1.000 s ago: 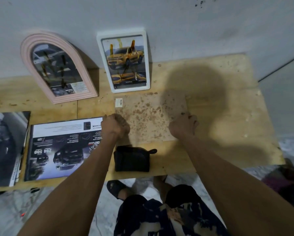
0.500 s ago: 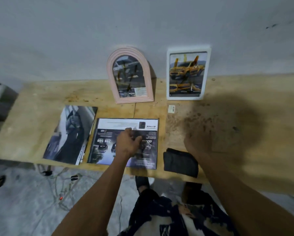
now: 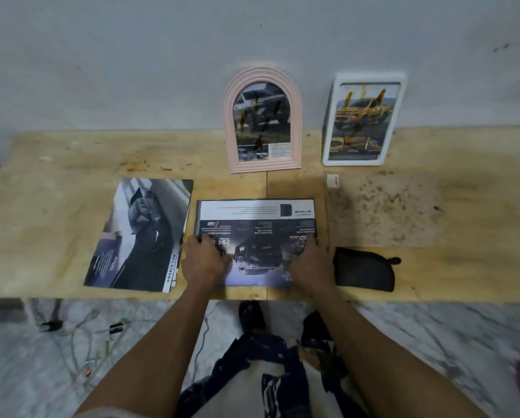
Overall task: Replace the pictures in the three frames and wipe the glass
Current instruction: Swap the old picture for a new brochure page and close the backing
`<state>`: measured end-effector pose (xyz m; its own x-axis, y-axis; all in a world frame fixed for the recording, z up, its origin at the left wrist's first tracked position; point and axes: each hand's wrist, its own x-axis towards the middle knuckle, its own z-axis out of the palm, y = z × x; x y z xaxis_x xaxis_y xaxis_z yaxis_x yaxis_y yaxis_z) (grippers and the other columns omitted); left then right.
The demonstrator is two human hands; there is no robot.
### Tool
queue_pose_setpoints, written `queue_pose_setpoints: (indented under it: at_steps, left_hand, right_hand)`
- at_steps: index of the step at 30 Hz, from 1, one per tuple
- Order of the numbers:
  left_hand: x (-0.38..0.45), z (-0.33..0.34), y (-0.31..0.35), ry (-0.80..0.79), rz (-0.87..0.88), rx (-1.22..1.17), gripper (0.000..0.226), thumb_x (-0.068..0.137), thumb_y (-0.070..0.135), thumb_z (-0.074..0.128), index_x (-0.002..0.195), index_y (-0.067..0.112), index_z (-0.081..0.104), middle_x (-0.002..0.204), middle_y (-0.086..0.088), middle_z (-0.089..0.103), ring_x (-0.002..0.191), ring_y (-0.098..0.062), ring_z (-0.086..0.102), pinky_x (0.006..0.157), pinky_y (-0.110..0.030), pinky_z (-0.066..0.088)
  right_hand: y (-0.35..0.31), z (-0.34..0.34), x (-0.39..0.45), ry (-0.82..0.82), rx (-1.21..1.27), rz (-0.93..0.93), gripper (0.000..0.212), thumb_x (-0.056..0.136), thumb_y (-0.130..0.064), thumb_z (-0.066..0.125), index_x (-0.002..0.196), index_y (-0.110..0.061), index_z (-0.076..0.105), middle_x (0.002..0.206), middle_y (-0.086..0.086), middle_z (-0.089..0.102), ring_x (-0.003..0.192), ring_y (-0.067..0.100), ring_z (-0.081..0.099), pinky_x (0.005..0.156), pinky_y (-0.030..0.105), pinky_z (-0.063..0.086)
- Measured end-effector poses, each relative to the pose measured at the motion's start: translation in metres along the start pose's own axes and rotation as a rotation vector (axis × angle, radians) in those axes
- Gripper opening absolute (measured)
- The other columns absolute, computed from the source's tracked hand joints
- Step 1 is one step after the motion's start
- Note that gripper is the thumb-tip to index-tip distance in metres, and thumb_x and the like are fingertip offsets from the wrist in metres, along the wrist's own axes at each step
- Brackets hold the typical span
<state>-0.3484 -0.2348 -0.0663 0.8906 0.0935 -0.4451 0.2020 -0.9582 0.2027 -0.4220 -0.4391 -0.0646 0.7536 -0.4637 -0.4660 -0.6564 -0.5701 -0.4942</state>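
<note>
A pink arched frame (image 3: 263, 120) and a white rectangular frame (image 3: 362, 120) lean against the wall, each with a car picture behind smeared glass. A brown speckled flat board (image 3: 385, 209) lies on the table at the right. In front of me lies a dark car brochure sheet (image 3: 255, 230), printed side up. My left hand (image 3: 206, 260) holds its left edge and my right hand (image 3: 311, 263) holds its right edge, fingers bent over the paper. A black cloth (image 3: 362, 270) lies just right of my right hand.
A second car magazine (image 3: 141, 233) lies to the left of the sheet. A small white tag (image 3: 332, 180) sits by the board's far corner. The wooden table (image 3: 56, 188) ends close to my body; cables (image 3: 84, 330) trail on the marble floor below.
My view swung left from the speckled board. Both hands left the board and moved onto the brochure sheet, the left hand first, the right hand now at its right edge.
</note>
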Motion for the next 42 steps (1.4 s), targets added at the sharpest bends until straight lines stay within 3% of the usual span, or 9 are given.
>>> queue_pose_setpoints:
  at_steps: [6, 14, 18, 22, 25, 29, 33, 38, 42]
  left_hand:
    - [0.006, 0.005, -0.001, 0.060, -0.010, 0.020, 0.071, 0.077, 0.049, 0.080, 0.131, 0.013, 0.051, 0.139, -0.012, 0.046, 0.130, -0.032, 0.041, 0.102, -0.048, 0.045]
    - [0.012, 0.002, -0.003, 0.010, -0.006, 0.047, 0.073, 0.077, 0.050, 0.080, 0.130, 0.009, 0.051, 0.138, -0.016, 0.047, 0.130, -0.034, 0.041, 0.101, -0.049, 0.045]
    - [0.011, 0.000, -0.003, 0.009, -0.001, 0.036, 0.075, 0.076, 0.050, 0.081, 0.131, 0.009, 0.049, 0.139, -0.015, 0.045, 0.131, -0.034, 0.040, 0.099, -0.048, 0.046]
    - [0.009, -0.003, -0.001, -0.002, 0.002, 0.026, 0.078, 0.077, 0.051, 0.080, 0.133, 0.008, 0.047, 0.140, -0.016, 0.043, 0.132, -0.035, 0.039, 0.100, -0.049, 0.045]
    - [0.006, -0.006, 0.000, -0.010, 0.000, 0.002, 0.086, 0.076, 0.050, 0.081, 0.138, 0.008, 0.040, 0.141, -0.017, 0.043, 0.133, -0.035, 0.038, 0.102, -0.049, 0.044]
    - [0.007, -0.010, 0.000, -0.031, -0.004, -0.054, 0.095, 0.075, 0.050, 0.081, 0.144, 0.010, 0.030, 0.142, -0.018, 0.042, 0.135, -0.036, 0.038, 0.103, -0.051, 0.043]
    - [0.008, -0.011, -0.001, -0.014, -0.005, -0.085, 0.086, 0.081, 0.055, 0.071, 0.143, 0.009, 0.031, 0.141, -0.016, 0.043, 0.133, -0.035, 0.039, 0.100, -0.051, 0.044]
    - [0.010, -0.010, -0.003, -0.011, -0.006, -0.109, 0.073, 0.086, 0.060, 0.063, 0.136, 0.012, 0.041, 0.136, -0.013, 0.047, 0.128, -0.032, 0.043, 0.098, -0.050, 0.045]
    - [0.014, -0.009, -0.003, -0.024, -0.016, -0.139, 0.067, 0.089, 0.063, 0.056, 0.132, 0.011, 0.050, 0.134, -0.015, 0.048, 0.127, -0.034, 0.045, 0.099, -0.049, 0.045]
  right_hand:
    - [-0.021, 0.012, 0.000, -0.042, -0.016, 0.155, 0.076, 0.095, -0.031, 0.054, 0.155, -0.016, 0.009, 0.160, 0.004, 0.017, 0.145, 0.035, 0.010, 0.108, 0.049, 0.032]
    - [-0.038, 0.026, -0.005, 0.135, 0.018, 0.201, 0.068, 0.093, -0.028, 0.057, 0.149, -0.019, 0.020, 0.153, 0.011, 0.026, 0.139, 0.034, 0.019, 0.109, 0.050, 0.027]
    - [-0.039, 0.024, -0.004, 0.207, 0.079, 0.192, 0.068, 0.091, -0.028, 0.060, 0.148, -0.018, 0.025, 0.148, 0.012, 0.033, 0.134, 0.036, 0.032, 0.107, 0.053, 0.034]
    - [-0.035, 0.009, 0.006, 0.282, 0.216, 0.217, 0.062, 0.079, -0.024, 0.073, 0.133, -0.013, 0.043, 0.131, 0.010, 0.044, 0.109, 0.033, 0.054, 0.083, 0.043, 0.050]
    - [-0.029, -0.002, 0.016, 0.161, 0.352, 0.217, 0.038, 0.077, -0.020, 0.075, 0.112, -0.013, 0.061, 0.110, 0.007, 0.065, 0.100, 0.028, 0.063, 0.074, 0.033, 0.048]
    - [-0.023, -0.014, 0.020, 0.087, 0.284, 0.078, 0.017, 0.090, -0.022, 0.064, 0.105, -0.017, 0.064, 0.103, 0.005, 0.067, 0.091, 0.025, 0.060, 0.073, 0.029, 0.041]
    - [-0.020, -0.025, 0.019, 0.073, 0.349, 0.069, 0.005, 0.090, -0.015, 0.062, 0.091, -0.020, 0.061, 0.082, -0.007, 0.064, 0.072, 0.012, 0.056, 0.065, 0.029, 0.044]
    - [-0.016, -0.033, 0.022, 0.088, 0.431, 0.157, 0.004, 0.079, -0.017, 0.070, 0.077, -0.019, 0.068, 0.080, 0.002, 0.070, 0.078, 0.024, 0.064, 0.068, 0.033, 0.050]
    - [-0.017, -0.041, 0.022, 0.121, 0.500, 0.220, 0.004, 0.076, -0.017, 0.071, 0.079, -0.017, 0.070, 0.082, 0.004, 0.071, 0.080, 0.026, 0.066, 0.076, 0.042, 0.057]
